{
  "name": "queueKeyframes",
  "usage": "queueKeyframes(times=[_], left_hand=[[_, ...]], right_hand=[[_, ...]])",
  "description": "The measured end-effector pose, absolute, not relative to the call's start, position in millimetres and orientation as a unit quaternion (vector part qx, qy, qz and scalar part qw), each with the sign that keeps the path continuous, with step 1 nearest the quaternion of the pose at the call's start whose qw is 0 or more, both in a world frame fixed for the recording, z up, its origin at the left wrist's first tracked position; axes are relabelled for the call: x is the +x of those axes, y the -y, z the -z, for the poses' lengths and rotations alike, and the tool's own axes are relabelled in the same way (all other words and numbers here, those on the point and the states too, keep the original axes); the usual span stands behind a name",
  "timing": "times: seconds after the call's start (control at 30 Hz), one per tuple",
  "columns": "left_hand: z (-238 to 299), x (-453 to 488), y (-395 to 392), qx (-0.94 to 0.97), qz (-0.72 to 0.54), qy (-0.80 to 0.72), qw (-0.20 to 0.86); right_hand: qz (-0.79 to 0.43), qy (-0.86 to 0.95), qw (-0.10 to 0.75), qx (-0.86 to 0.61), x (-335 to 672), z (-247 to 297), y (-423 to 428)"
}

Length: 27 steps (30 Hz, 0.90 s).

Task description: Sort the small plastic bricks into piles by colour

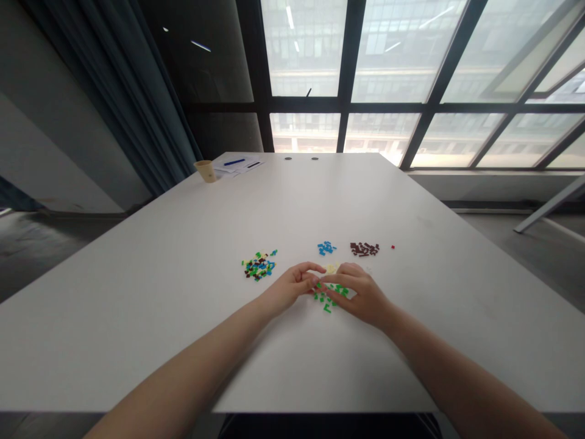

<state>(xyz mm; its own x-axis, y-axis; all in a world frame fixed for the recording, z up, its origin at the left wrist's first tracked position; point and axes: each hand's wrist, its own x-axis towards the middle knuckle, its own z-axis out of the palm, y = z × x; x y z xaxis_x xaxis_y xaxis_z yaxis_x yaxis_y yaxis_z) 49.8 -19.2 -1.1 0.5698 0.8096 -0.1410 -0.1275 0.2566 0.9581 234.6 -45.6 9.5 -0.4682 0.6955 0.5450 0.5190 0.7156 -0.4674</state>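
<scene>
My left hand (292, 285) and my right hand (359, 294) meet fingertip to fingertip over a small pile of green bricks (328, 297) on the white table (183, 292). Both hands have their fingers curled in a pinch; what they hold is too small to make out. A few pale yellow bricks (333, 267) lie just beyond the fingertips. A mixed pile of coloured bricks (259, 266) sits to the left of my left hand. A blue pile (326, 247) and a dark brown pile (364, 249) lie further back, with one red brick (392, 247) beside them.
A paper cup (205, 171) stands at the far left of the table, next to papers with a blue pen (234, 162). Large windows (388, 73) rise behind the table's far edge and a dark curtain (132, 103) hangs at the left.
</scene>
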Motion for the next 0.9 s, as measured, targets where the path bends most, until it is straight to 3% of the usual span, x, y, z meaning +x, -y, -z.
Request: queueKeyframes(times=[0.53,0.9], left_hand=[[2.9,51.6,17.5,0.536,-0.337,-0.354,0.689],[4.3,46.7,12.7,0.522,-0.359,-0.418,0.651]], right_hand=[[-0.107,0.821,0.345,-0.443,239.0,-3.3,37.4],[-0.131,0.801,0.2,-0.55,248.5,11.9,29.7]])
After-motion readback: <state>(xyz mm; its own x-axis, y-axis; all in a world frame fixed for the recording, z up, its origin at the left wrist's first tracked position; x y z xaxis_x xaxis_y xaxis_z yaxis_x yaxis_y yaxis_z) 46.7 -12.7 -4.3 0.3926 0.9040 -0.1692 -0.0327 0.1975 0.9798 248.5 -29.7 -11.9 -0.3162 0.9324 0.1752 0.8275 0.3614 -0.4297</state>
